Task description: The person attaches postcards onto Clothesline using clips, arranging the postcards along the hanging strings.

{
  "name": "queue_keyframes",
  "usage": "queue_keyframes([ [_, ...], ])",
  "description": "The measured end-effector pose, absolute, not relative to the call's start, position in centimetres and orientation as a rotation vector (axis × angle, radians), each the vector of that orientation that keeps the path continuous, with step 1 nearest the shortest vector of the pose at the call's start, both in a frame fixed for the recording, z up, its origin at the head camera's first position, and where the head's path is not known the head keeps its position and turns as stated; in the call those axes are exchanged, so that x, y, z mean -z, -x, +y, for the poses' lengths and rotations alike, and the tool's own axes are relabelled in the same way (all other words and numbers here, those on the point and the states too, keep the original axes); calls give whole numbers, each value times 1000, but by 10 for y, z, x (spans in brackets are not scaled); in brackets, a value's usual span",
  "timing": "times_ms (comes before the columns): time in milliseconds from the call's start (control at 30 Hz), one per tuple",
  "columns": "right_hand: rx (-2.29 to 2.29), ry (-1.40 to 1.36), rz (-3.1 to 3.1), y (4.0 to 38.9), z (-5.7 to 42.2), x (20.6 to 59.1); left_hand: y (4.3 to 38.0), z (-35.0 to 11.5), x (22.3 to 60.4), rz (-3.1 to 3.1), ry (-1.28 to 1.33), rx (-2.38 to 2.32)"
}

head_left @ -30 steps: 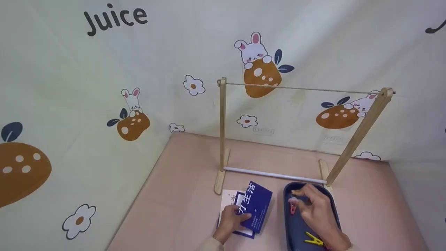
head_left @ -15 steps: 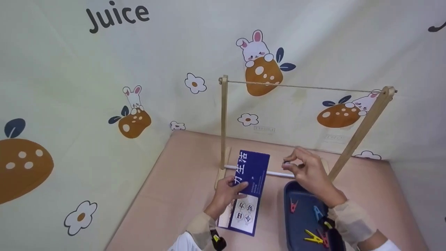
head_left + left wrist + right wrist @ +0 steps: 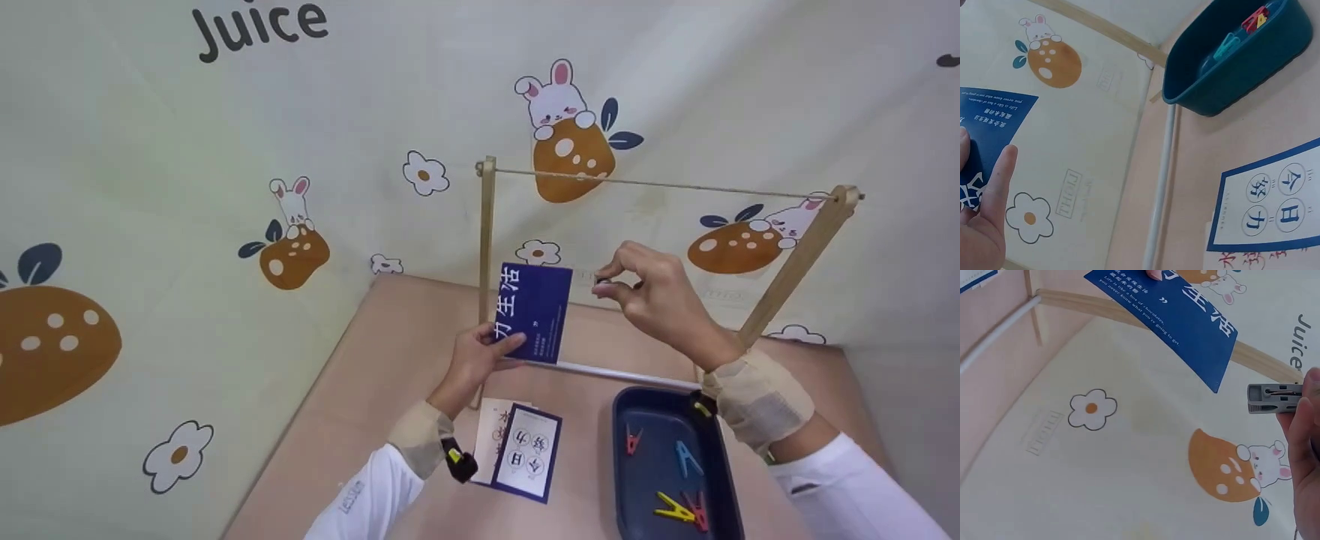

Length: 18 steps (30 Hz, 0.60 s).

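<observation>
My left hand (image 3: pixel 474 361) pinches a dark blue card (image 3: pixel 534 311) with white characters by its lower left edge, thumb in front. The card is held up in front of the wooden frame, below its string (image 3: pixel 645 182). To the right, at about the same height, my right hand (image 3: pixel 660 300) pinches a grey clothespin (image 3: pixel 1275 398) between thumb and fingers. In the right wrist view the clothespin's end points toward the card, with a gap between them. Its other end is hidden in the fingers.
A wooden post (image 3: pixel 486 240) and a slanted post (image 3: pixel 799 262) carry the string, with a white rod (image 3: pixel 622 375) low between them. A blue-bordered card (image 3: pixel 529 454) overlaps a cream card (image 3: pixel 489 427) on the table. A dark blue tray (image 3: pixel 637 517) holds several coloured clothespins (image 3: pixel 686 459).
My left hand has lifted the blue card off the other cards and up toward the string. My right hand has risen from the tray with the clothespin.
</observation>
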State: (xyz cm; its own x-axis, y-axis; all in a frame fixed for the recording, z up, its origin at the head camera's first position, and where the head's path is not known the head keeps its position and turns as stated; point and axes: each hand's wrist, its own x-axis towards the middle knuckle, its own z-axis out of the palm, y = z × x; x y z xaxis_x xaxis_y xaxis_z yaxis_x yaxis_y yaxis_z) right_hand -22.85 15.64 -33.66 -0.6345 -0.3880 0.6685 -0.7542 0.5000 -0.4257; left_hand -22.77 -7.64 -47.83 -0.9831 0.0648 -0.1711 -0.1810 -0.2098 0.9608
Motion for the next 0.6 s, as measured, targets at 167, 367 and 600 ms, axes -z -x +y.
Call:
queue_keyframes([
  [167, -930, -964, -2247, 239, 146, 308, 242, -79, 456, 1881, 147, -2386],
  [367, -956, -866, -2344, 255, 131, 269, 256, -85, 431, 1930, 129, -2412],
  [600, -1130, -710, -2448, 272, 116, 235, 272, -87, 411, 1921, 163, -2472],
])
